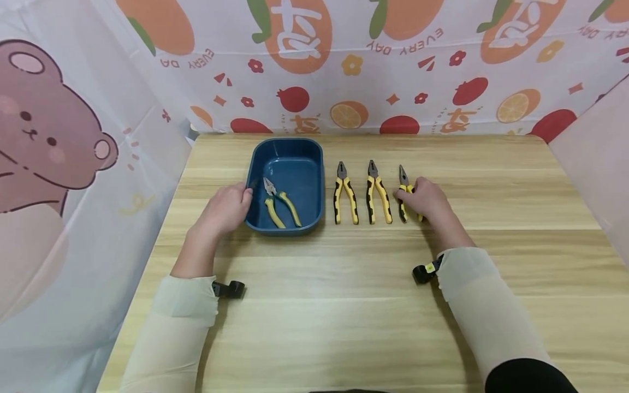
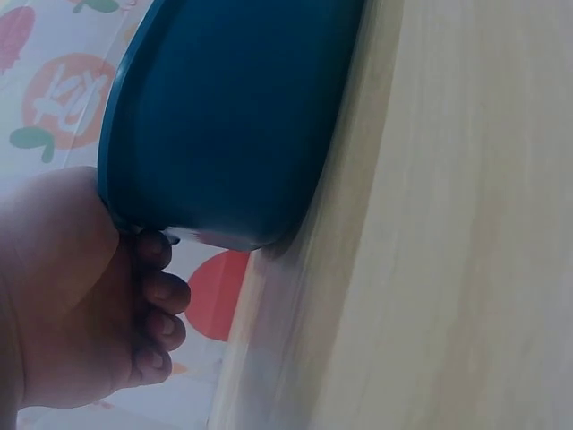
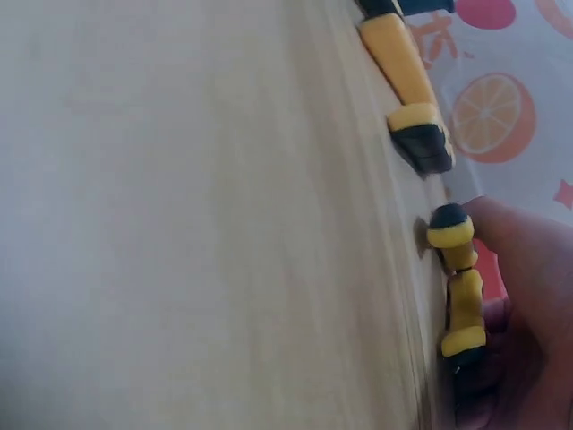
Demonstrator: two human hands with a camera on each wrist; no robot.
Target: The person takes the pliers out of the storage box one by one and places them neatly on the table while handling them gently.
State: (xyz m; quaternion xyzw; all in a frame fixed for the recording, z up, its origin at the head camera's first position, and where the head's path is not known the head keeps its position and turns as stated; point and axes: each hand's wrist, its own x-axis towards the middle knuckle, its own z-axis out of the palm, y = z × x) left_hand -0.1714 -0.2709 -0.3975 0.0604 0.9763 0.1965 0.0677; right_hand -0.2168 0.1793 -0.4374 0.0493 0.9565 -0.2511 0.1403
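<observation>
My left hand [image 1: 223, 210] grips the left wall of a dark blue rectangular tray [image 1: 308, 222], its fingers curled in the left wrist view. Inside the tray lies one pair of pliers [image 1: 274, 195] with yellow-green handles, tilted. At the right end of a row, my right hand [image 1: 429, 199] holds long-nose pliers [image 1: 403, 177] by their yellow and black handles, nose pointing away. The right wrist view shows both handle ends [image 3: 466, 305] between thumb and fingers, close to the tabletop. The right hand's fingertips are partly hidden.
Two combination pliers, one near the tray [image 1: 338, 194] and one beside it [image 1: 371, 194], lie jaws away between the tray and my right hand. All rest on a wooden table [image 1: 314, 305]. A fruit-printed cloth [image 1: 373, 82] hangs behind the table's far edge.
</observation>
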